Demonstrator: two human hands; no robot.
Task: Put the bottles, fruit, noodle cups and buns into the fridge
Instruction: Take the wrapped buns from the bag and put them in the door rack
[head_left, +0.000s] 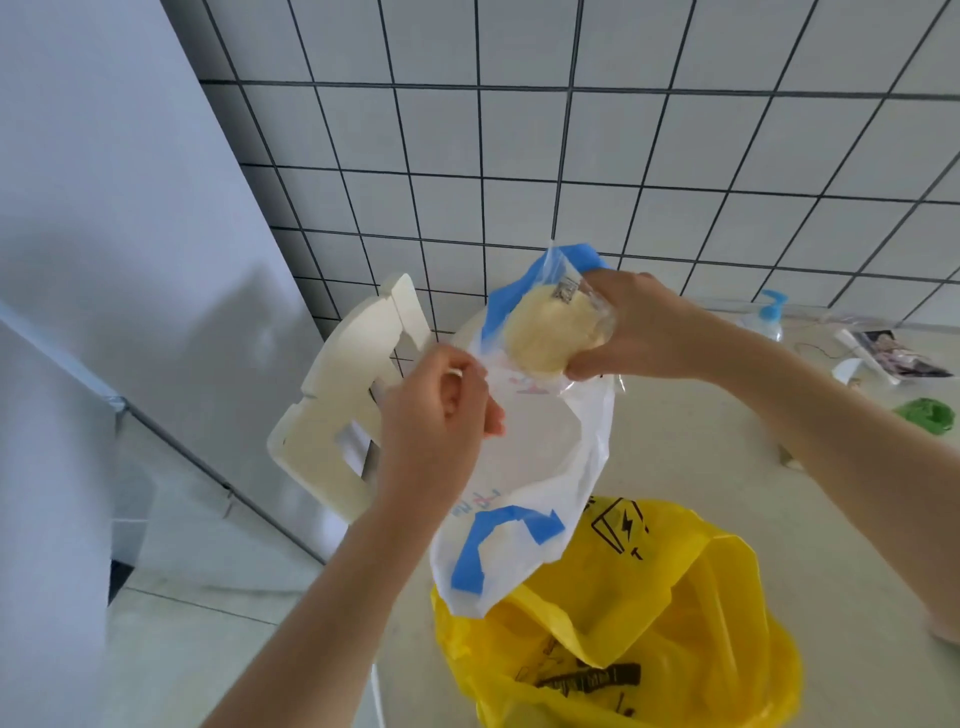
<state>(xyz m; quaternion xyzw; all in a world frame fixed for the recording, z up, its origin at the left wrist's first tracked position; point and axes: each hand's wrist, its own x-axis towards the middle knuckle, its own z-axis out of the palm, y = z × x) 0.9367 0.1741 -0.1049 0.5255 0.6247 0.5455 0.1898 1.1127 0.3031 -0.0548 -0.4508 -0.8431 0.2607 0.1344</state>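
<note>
A: Position of the bun (540, 332) relative to the right hand (644, 327)?
B: Pale, round, in a clear wrapper; gripped at its right side by the right hand, fingers curled over the top edge, thumb under the lower edge. Held above the mouth of the white bag (530, 467), just clear of its rim.

A: State of the left hand (441, 415)?
B: Closed in a pinch on the white bag's upper left edge, fingers curled round the thin plastic. Left of the bun and a little lower, apart from it, with the bag's opening between.

A: The white bag itself?
B: White plastic with blue printed bands, hanging from the left hand, lower end draped over the yellow bag (649, 623).

A: Surroundings, taken from the white bag?
B: Yellow bag directly below, black print on it, mouth open, resting on the pale table (831, 519). Cream chair back (343, 410) just left, behind the left hand. Grey fridge side (114, 208) farther left. Tiled wall (571, 156) with dark grout behind. Far right on the table: a pump bottle (763, 317) with a blue top, some packets (893, 353), a green crumpled item (930, 415); contents of these too small to tell.
</note>
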